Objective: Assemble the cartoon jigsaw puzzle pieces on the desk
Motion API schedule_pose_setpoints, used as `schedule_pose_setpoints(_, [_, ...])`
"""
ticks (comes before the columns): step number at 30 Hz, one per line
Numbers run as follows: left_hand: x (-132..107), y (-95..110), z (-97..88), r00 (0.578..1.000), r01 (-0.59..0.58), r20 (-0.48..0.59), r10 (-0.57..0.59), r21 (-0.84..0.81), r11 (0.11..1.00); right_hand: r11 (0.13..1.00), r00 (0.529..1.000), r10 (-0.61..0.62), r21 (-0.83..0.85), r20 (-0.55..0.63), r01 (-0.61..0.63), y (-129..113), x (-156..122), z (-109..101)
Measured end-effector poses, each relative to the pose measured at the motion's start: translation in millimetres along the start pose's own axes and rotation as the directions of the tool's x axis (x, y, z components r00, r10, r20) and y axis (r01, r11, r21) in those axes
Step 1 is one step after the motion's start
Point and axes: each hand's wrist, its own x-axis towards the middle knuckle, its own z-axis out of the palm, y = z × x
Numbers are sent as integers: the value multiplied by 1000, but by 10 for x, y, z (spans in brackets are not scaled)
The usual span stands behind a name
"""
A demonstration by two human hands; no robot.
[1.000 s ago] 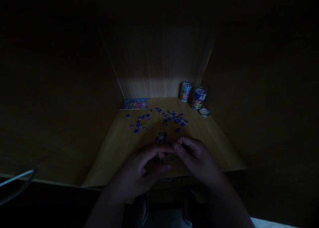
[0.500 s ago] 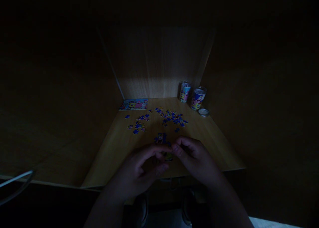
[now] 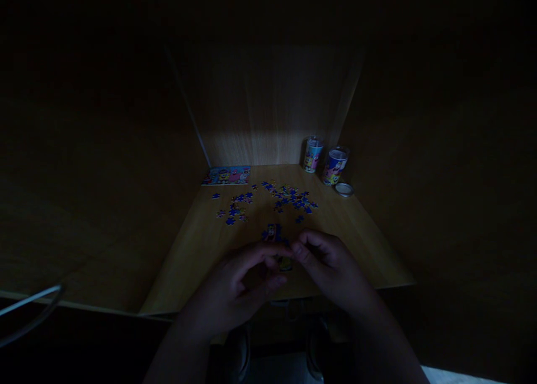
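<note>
The scene is very dark. My left hand and my right hand meet over the near edge of a wooden desk, fingertips pinched together on a small jigsaw piece. A little joined cluster of pieces lies just beyond my fingers. Several loose blue puzzle pieces are scattered across the middle of the desk.
A colourful cartoon picture card lies at the back left. Two cartoon-printed cans stand at the back right with a round lid beside them. Wooden walls enclose the desk. A curved chair rail shows low left.
Both hands stay pinched at the same spot, with only slight finger shifts; the view wobbles a little.
</note>
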Motion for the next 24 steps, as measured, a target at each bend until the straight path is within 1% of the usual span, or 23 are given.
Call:
schedule_pose_setpoints(5, [17, -5, 21, 996, -40, 73, 42, -28, 999, 1000, 1000, -18, -12, 7, 19, 27, 7, -4])
schedule_pose_setpoints(7, [27, -8, 26, 995, -51, 85, 53, -31, 998, 1000, 1000, -19, -10, 23, 20, 38, 8, -1])
schedule_pose_setpoints(9, [32, -11, 25, 996, -55, 75, 57, -23, 998, 1000, 1000, -17, -12, 24, 17, 43, 6, 4])
schedule_pose_setpoints(13, [16, -14, 8, 998, -64, 26, 64, 9, 998, 1000, 1000, -17, -25, -11, 16, 24, 5, 11])
schedule_pose_setpoints(16, [0, -20, -1, 999, -42, 5, 41, 19, 999, 1000, 1000, -11, -27, -15, 11, 3, 9, 11])
schedule_pose_setpoints(20, [-2, -32, 0, 1000, -19, 3, 19, 34, 999, 999, 1000, -13, -30, 1, 13, 7, 5, 7])
schedule_pose_setpoints(24, [10, -15, 5, 1000, 3, -31, -2, 35, 999, 999, 1000, -9, -53, -13, 8, 24, -7, 10])
